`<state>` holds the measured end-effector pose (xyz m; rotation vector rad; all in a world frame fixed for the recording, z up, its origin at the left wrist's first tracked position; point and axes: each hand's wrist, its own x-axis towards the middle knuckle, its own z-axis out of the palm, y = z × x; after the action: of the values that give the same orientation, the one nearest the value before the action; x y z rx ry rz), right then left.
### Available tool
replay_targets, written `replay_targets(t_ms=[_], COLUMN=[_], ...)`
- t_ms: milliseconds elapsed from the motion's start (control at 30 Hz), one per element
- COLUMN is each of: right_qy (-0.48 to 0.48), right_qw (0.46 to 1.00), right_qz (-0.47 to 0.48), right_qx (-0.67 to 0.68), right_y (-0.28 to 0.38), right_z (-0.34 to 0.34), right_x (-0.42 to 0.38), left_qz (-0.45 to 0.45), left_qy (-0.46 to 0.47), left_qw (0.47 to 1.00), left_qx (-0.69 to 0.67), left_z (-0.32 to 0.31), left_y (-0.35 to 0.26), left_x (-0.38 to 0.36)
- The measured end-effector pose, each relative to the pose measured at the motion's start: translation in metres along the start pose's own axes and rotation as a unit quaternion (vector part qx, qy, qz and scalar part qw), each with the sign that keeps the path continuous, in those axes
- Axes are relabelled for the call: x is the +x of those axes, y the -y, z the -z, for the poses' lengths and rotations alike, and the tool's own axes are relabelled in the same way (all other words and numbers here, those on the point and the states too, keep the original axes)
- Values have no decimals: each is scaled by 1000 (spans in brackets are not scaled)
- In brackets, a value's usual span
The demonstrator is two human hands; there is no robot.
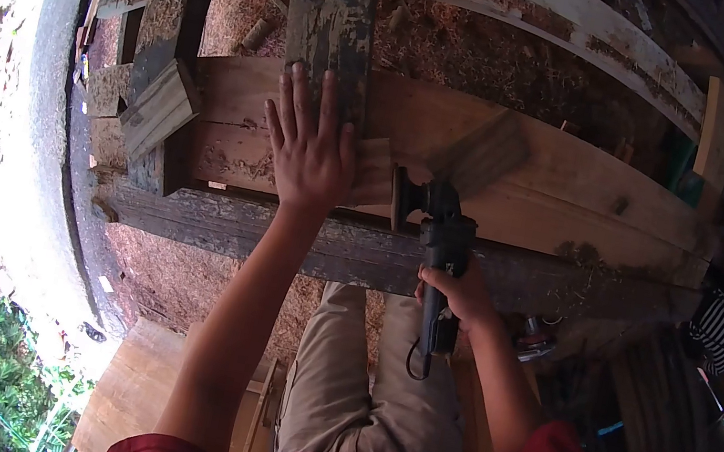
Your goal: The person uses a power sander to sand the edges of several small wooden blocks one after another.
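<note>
My right hand (458, 293) is wrapped round the body of a black angle grinder (448, 241), its cord hanging at the lower end. The grinder's disc (402, 199) is seen edge-on at the end of a small wood block (375, 173). My left hand (311, 159) lies flat with fingers stretched out, its palm overlapping the block's left part and its fingertips over a dark weathered plank (333, 8). Under these runs a wide light-brown board (573, 181), with a loose grey wood piece (484, 151) on it beyond the grinder.
A thick dark beam (358, 250) forms the bench's near edge, close to my legs. Another short wood block (162, 108) rests at the left. Wood shavings (197, 284) cover the ground. A striped cloth (719, 331) hangs at the right end, and a metal tool (536, 339) lies below the beam.
</note>
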<state>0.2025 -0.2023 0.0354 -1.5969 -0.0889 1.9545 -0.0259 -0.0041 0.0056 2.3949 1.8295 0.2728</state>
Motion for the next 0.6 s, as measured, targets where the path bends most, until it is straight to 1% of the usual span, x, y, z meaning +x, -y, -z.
replay_targets(t_ms=[67, 167, 267, 600], right_qy=[10, -14, 7, 3], right_qw=[1000, 1000, 1000, 999], right_qz=[12, 14, 3, 25], right_qx=[-18, -14, -28, -45], right_y=[4, 13, 14, 45], right_z=[2, -3, 2, -8], right_x=[5, 0, 2, 17], left_qz=[1, 4, 6, 31], left_qy=[6, 16, 23, 49], left_qw=[1000, 1000, 1000, 998], left_qx=[-3, 2, 0, -19], left_z=[3, 4, 4, 5], left_y=[0, -1, 0, 0], left_x=[1, 3, 2, 5])
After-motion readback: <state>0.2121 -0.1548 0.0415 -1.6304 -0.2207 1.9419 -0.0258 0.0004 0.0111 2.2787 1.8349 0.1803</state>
